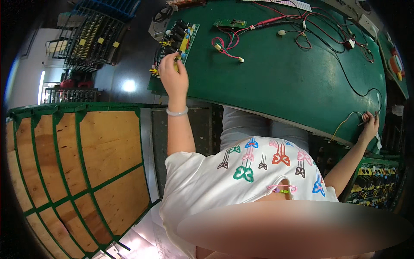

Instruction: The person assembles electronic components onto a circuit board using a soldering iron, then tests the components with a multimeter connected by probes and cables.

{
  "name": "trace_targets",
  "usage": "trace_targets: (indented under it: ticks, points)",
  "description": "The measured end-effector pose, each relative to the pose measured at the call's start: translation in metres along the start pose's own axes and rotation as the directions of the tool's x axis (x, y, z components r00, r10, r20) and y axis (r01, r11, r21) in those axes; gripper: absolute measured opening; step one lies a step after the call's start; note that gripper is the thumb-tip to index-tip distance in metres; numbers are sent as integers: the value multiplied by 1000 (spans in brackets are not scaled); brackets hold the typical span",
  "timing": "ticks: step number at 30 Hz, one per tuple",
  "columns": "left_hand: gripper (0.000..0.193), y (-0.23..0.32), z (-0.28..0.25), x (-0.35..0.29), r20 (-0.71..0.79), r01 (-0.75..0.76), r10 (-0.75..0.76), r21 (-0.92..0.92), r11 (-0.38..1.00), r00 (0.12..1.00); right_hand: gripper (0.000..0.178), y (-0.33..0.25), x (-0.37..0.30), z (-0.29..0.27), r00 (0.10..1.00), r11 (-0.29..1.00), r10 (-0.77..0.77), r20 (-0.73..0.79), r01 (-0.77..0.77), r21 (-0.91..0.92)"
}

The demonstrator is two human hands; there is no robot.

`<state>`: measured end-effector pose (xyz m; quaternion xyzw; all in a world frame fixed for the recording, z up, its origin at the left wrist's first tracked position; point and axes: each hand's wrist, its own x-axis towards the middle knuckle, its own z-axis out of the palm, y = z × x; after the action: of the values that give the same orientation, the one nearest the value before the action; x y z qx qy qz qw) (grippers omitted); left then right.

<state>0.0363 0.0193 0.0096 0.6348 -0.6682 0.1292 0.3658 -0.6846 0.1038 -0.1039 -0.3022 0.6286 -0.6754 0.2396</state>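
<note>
At the table's far left edge lies a circuit board [185,43] with black cylinders and yellow components. My left hand [174,77] is over its near end, with thumb and fingers bent around a part of the board. Over at the right edge of the table, my right hand [369,126] is closed on a slim pen-like probe, partly hidden by the fingers. A black cable [345,77] runs across the table toward that hand. A thin yellow wire [345,122] trails from the same hand to the table's near edge.
On the green table [267,86] sit a small green board [230,23], pink wires with white connectors [233,47], and tangled red and black leads [327,26]. Racks of boards stand at the upper left [92,41] and lower right [373,185]. A green-framed wooden cart [110,146] is left of me.
</note>
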Motion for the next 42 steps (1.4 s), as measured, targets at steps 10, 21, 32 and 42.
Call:
trace_targets:
  ticks: [10, 21, 32, 42]
  points:
    - [42, -112, 43, 62, 346, 127, -202, 226, 966, 916, 40, 6, -2, 5, 999, 999, -36, 2, 36, -3]
    - [29, -53, -1, 60, 144, 142, -182, 248, 958, 973, 40, -7, -18, 14, 998, 996, -58, -13, 57, -68]
    - [35, 143, -29, 33, 416, -226, 434, -461, 858, 799, 44, -11, -23, 22, 993, 988, -91, -69, 81, -133]
    - [30, 215, 61, 6, 390, -404, 699, -607, 685, 600, 48, -23, -37, 38, 970, 935, -211, -117, 166, -313]
